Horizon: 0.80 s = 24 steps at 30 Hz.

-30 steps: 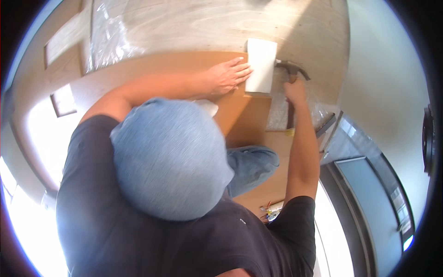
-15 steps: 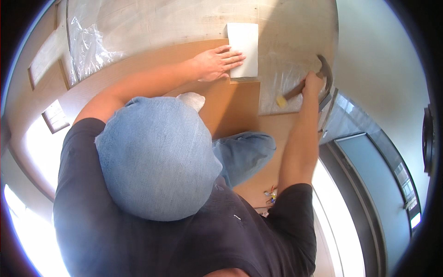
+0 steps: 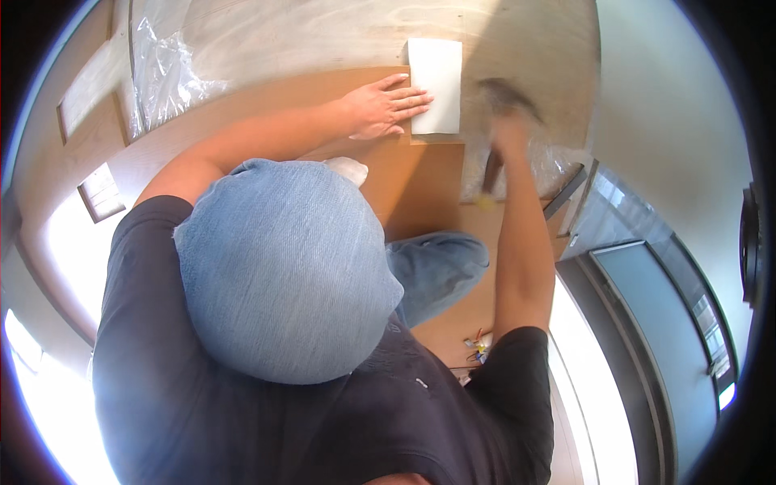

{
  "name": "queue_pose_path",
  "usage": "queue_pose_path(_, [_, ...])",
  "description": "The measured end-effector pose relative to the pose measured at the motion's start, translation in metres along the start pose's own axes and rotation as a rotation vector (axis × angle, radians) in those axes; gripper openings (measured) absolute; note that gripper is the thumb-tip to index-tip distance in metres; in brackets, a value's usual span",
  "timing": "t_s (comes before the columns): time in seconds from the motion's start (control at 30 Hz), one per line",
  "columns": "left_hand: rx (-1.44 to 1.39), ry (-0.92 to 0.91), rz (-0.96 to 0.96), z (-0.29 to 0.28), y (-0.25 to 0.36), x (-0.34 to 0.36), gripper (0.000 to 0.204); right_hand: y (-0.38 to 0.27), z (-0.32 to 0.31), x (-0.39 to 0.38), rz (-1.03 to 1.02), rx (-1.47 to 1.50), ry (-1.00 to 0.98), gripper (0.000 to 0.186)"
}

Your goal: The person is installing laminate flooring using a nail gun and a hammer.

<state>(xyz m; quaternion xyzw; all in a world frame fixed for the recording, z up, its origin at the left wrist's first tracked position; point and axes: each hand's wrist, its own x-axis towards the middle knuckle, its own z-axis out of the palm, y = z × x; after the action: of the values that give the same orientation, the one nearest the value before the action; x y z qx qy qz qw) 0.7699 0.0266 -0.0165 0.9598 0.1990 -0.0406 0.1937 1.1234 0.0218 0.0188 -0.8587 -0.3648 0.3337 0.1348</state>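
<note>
My left hand (image 3: 383, 109) lies flat with its fingers apart, the palm over the tan board (image 3: 427, 174) and the fingertips on a white rectangular piece (image 3: 439, 89). That white piece sits against a notch in the board's edge; I cannot tell whether it is card or a thin block. To the right of it, my right hand (image 3: 508, 136) is wrapped round the handle of a claw hammer (image 3: 492, 168). The hammer's head and my right hand are smeared by motion. A yellowish end shows at the bottom of the handle.
Clear plastic film (image 3: 166, 77) covers part of the pale wood surface (image 3: 323, 32) at the far left, with more at the right. My denim-covered knee (image 3: 291, 271) fills the middle. Small colourful items (image 3: 480, 346) lie near my right elbow. A framed glass door (image 3: 663, 299) stands at right.
My right hand has swung the hammer leftward, closer to the white piece. My left hand stays pressed on the board and the white piece. The whole view has shifted slightly.
</note>
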Motion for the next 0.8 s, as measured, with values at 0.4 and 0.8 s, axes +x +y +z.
queue_pose_path(0.4, [0.029,-0.047,-0.002,-0.005,0.004,0.000,0.065,-0.023,-0.014,-0.019,-0.180,-0.327,-0.216,0.033])
queue_pose_path(0.8, [0.052,-0.020,-0.001,0.000,0.003,-0.010,0.067,0.015,-0.027,0.019,-0.003,0.083,-0.249,0.022])
